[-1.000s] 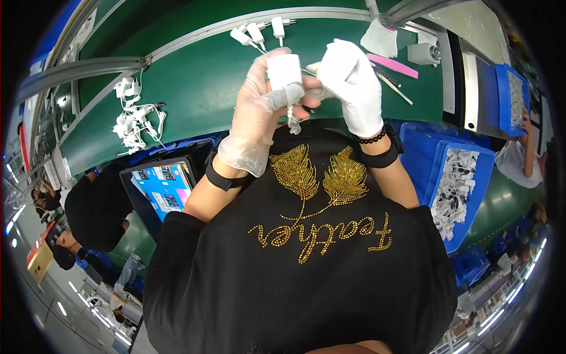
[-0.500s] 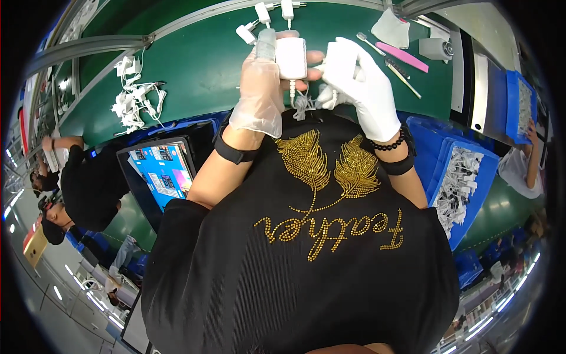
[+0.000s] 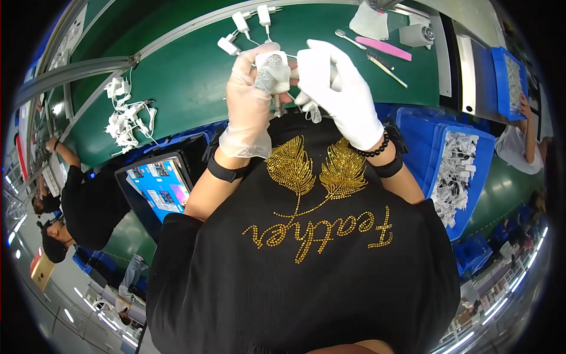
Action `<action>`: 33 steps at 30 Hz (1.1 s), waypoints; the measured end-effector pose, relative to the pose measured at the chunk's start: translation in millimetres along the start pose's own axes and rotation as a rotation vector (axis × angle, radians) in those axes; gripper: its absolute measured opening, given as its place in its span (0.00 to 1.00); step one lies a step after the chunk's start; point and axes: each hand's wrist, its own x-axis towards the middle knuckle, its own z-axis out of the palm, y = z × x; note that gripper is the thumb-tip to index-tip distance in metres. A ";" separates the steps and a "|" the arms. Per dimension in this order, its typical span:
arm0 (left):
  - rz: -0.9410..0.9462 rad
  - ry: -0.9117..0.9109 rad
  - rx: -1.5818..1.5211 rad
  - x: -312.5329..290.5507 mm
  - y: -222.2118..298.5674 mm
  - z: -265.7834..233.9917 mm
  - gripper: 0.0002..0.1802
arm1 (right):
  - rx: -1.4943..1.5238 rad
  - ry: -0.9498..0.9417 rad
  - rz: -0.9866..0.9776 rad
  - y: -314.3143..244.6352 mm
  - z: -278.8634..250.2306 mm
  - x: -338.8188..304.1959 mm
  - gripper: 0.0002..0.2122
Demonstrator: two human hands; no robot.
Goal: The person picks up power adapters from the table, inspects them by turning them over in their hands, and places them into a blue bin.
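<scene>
Two hands up over the near edge of the green table [image 3: 177, 76], both on one small white adapter [image 3: 272, 71]. Our left hand [image 3: 250, 100], in a clear thin glove, has its grip closed around the adapter body, fingers wrapped on the sides. Our right hand [image 3: 345, 88], in a white glove, has its grip pinched shut at the adapter's right edge; we can't tell what exactly sits under those fingertips. A thin white cable [image 3: 309, 112] dangles just below.

Handling, our read: light, rigid plastic shell, smooth, so likely slippery under the clear glove. Hold it by the flat sides, not the cable, which is soft and would flex.

Left of us, a blue-screen tablet [image 3: 158, 186]; right, a blue bin [image 3: 430, 135] of white parts. Farther left, a tangle of white cabled units [image 3: 127, 115]. Far side: more white adapters [image 3: 244, 26], a pink tool [image 3: 383, 48], tweezers [image 3: 352, 40].
</scene>
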 end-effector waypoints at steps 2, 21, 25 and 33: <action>0.033 0.011 -0.020 1.3 -8.2 -0.1 0.22 | -0.191 0.024 -0.124 5.5 3.3 0.2 0.22; 0.100 -0.088 -0.556 -4.5 -1.5 -1.8 0.28 | 0.041 0.132 -0.100 -6.0 15.6 2.4 0.18; -0.029 0.033 -0.738 0.4 4.3 1.1 0.29 | -0.441 0.119 -0.343 5.2 26.4 1.6 0.31; -0.007 0.008 -0.447 -11.1 7.0 8.5 0.32 | -0.979 0.071 -0.458 8.0 33.4 10.0 0.48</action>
